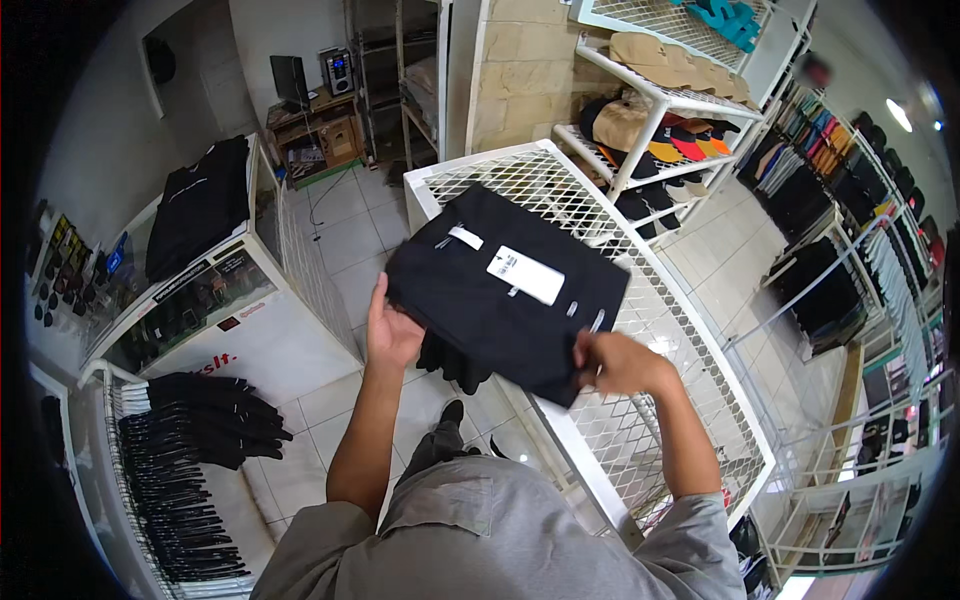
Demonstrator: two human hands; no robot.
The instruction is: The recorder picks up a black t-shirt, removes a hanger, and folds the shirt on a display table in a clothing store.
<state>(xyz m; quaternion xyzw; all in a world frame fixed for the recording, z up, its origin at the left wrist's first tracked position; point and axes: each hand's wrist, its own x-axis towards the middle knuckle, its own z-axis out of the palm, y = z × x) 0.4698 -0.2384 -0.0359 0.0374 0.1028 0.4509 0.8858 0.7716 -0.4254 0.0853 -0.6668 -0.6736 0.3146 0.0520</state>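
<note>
A folded black garment [465,300] is held up over the near side of a white wire-mesh table [637,300]. White tags [525,276] and small clear clips or strips show on its upper face. My left hand [395,326] holds the left edge, thumb up at the side and the other fingers partly under the cloth. My right hand [619,362] is at the lower right corner, its fingers bent on the edge by a clear strip; it is slightly blurred. More black cloth [457,364] hangs beneath the garment, its support hidden.
On the left stand a glass display counter [262,315] with black garments [199,202] on top and a rail of hanging black garments [217,420]. Beyond the mesh table is a white rack [652,97] of caps. Clothing racks [814,292] line the right side. A tiled floor [330,427] lies below.
</note>
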